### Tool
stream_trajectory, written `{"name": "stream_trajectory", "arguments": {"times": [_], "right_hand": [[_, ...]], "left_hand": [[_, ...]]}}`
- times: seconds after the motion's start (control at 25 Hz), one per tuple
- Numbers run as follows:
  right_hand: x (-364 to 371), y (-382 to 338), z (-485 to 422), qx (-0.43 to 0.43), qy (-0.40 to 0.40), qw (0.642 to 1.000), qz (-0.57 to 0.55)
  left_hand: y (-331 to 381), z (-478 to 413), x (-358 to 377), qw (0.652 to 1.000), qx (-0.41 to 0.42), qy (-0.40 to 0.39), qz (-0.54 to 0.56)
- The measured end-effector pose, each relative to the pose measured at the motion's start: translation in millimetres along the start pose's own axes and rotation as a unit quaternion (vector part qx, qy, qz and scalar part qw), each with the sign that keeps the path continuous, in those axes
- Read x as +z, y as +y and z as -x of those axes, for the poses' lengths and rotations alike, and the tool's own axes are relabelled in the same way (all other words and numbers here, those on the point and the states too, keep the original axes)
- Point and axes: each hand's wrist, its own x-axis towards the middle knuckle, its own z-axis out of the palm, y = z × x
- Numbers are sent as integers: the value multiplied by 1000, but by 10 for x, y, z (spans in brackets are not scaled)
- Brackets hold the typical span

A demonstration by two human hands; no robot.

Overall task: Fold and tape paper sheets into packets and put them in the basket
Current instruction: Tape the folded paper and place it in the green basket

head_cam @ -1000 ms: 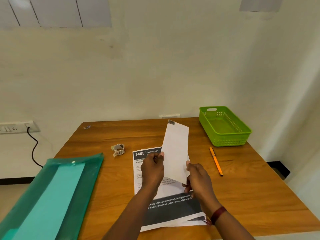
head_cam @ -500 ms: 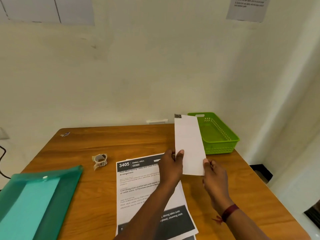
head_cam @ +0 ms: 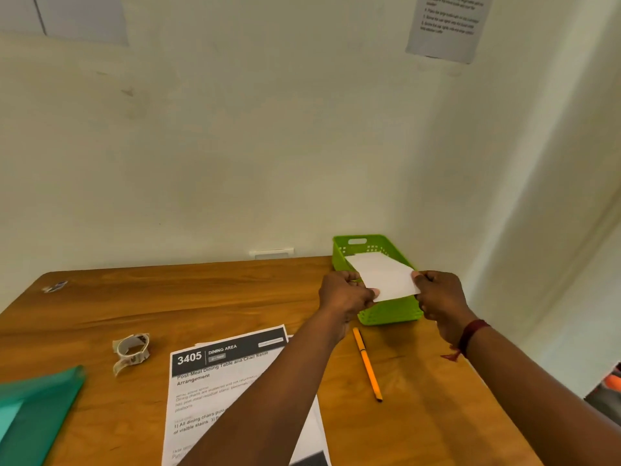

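Both hands grip one folded white packet over the green basket at the far right of the table. The left hand pinches its near-left edge; the right hand pinches its right edge. Printed sheets, a tape roll and an orange pen lie on the table.

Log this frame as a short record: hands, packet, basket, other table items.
left hand: pinches packet's left end
right hand: pinches packet's right end
packet: white, folded, held over basket
basket: green, at table's far right; contents hidden
pen: orange, near basket
tape: left of printed sheet
folder: teal, left edge
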Motion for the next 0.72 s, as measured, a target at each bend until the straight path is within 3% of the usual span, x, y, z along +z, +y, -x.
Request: {"name": "stream_trajectory", "arguments": {"times": [0.36,0.72], "right_hand": [[-50,214,-717,40,-20,997,59],[67,380,-848,-41,-4,976,215]], "left_hand": [[-187,-416,332,998,21,30,-56],[-378,-418,367,956,130,108,-240]]}}
